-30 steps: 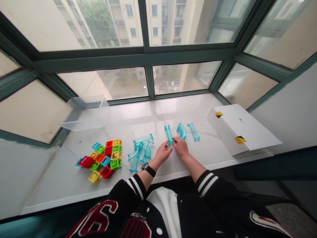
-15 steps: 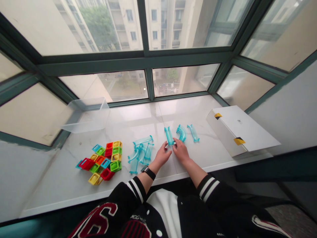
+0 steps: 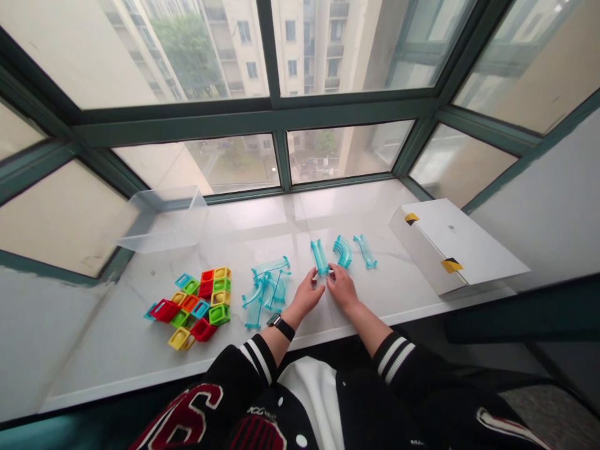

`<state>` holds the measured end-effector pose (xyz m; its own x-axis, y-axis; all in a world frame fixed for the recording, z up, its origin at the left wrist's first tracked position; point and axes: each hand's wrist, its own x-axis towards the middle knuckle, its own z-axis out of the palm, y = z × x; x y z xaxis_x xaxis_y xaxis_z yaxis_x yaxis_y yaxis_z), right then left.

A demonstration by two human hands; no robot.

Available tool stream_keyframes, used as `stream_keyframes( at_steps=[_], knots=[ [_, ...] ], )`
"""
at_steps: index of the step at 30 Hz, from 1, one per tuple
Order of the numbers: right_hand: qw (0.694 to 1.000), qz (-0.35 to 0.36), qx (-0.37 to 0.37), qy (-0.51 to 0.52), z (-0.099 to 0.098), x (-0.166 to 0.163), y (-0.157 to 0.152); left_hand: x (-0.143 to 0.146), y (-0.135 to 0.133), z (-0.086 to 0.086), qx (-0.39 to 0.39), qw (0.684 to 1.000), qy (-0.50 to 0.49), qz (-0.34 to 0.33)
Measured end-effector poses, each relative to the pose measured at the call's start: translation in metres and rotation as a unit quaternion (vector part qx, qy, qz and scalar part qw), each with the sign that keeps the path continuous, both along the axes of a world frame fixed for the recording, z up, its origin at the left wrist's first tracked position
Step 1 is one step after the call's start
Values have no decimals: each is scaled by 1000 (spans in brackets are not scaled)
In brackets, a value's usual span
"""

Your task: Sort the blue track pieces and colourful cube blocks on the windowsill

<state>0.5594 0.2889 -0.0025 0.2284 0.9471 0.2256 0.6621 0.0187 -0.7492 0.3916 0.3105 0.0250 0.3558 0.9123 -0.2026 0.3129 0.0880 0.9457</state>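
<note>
A clear blue straight track piece (image 3: pixel 319 255) lies on the white counter, pointing away from me. My left hand (image 3: pixel 309 292) is at its near left corner, fingers curled in, with a black watch on the wrist. My right hand (image 3: pixel 342 289) pinches the near right corner, thumb and fingers bent. The fingertips partly hide that end. Just beyond the right hand are a curved blue track piece (image 3: pixel 344 251) and another straight blue track piece (image 3: pixel 365 252). Left of my left hand is a loose pile of clear blue track pieces (image 3: pixel 267 289).
Red, yellow, green and blue blocks (image 3: pixel 197 306) are grouped on the left. A clear plastic bin (image 3: pixel 162 240) stands behind them by the window. At the right is a white box (image 3: pixel 459 244) with yellow-and-black tape. The counter's front edge (image 3: pixel 323 337) runs close to my body.
Almost nothing has moved. Both hands stay at the near end of the straight track piece, and the view has shifted very slightly.
</note>
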Motion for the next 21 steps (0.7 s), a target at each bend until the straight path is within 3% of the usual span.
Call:
stream_keyframes(
  at_steps=[21],
  knots=[
    [999,9,-7,38,-17,6,1,-4,1,-6,-16,1000,-19,-6]
  ],
)
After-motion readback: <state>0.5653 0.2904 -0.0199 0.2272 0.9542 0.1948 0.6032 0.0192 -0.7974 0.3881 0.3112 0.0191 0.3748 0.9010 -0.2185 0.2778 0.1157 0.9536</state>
